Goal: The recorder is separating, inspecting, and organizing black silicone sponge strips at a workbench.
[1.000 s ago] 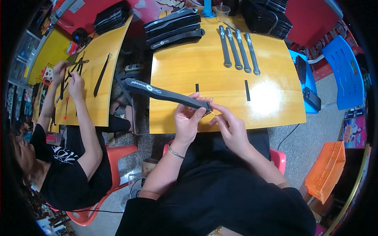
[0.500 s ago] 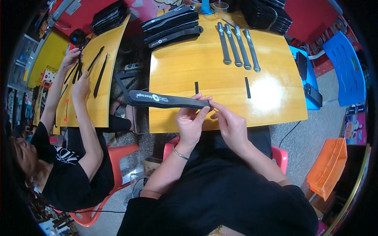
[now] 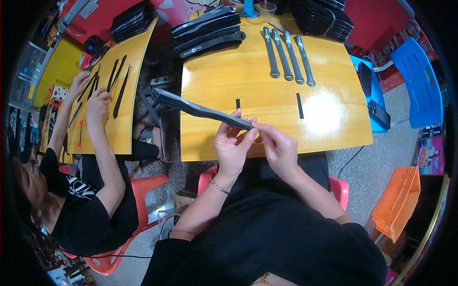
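Observation:
A bundle of long black-grey storage straps is held over the near left part of the yellow table, its far end bent up and past the left edge. My left hand is closed around the near end of the bundle, thumb on top. My right hand pinches the tip of that same end, fingertips touching my left fingers. Beyond my hands, several grey straps lie side by side. Two short black strips, the right strip and the left strip, lie nearer on the tabletop.
Stacked black straps sit at the table's back left, and a tied black stack at back right. Phones rest beside the right edge. An orange crate stands lower right. At left, a co-worker handles black straps at another table.
The bundle has tilted, its far end rising and its layered edge turning toward me. My hands stay nearly in place. The co-worker's hands have shifted nearer over the other table.

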A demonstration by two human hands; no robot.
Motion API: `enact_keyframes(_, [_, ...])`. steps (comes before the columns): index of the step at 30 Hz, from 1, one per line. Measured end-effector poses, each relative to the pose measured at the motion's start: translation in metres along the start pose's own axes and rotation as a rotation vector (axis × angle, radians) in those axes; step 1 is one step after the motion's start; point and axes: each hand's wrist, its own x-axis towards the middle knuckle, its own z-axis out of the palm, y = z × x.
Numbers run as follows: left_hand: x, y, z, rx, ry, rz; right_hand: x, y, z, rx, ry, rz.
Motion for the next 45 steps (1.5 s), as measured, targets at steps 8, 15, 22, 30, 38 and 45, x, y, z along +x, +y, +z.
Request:
enact_keyframes(8, [0.000, 0.000, 0.000, 0.101, -0.006, -0.036, 0.007, 0.001, -0.005, 0.061, -0.019, 0.057])
enact_keyframes(15, [0.005, 0.005, -0.008, 0.029, -0.087, -0.142, 0.013, -0.001, -0.020, 0.056, -0.104, 0.023])
enact_keyframes(22, [0.004, 0.008, -0.008, -0.086, -0.116, -0.312, 0.017, 0.004, -0.027, 0.074, -0.169, 0.016])
enact_keyframes(30, [0.003, 0.004, -0.001, -0.152, -0.046, -0.264, 0.019, 0.003, -0.019, 0.161, -0.113, 0.029])
enact_keyframes(38, [0.003, 0.007, -0.003, -0.001, -0.104, -0.278, 0.014, -0.010, -0.021, 0.095, -0.169, 0.128])
enact_keyframes(45, [0.008, 0.018, -0.009, 0.159, -0.278, -0.408, 0.007, -0.007, -0.024, 0.193, -0.170, 0.194])
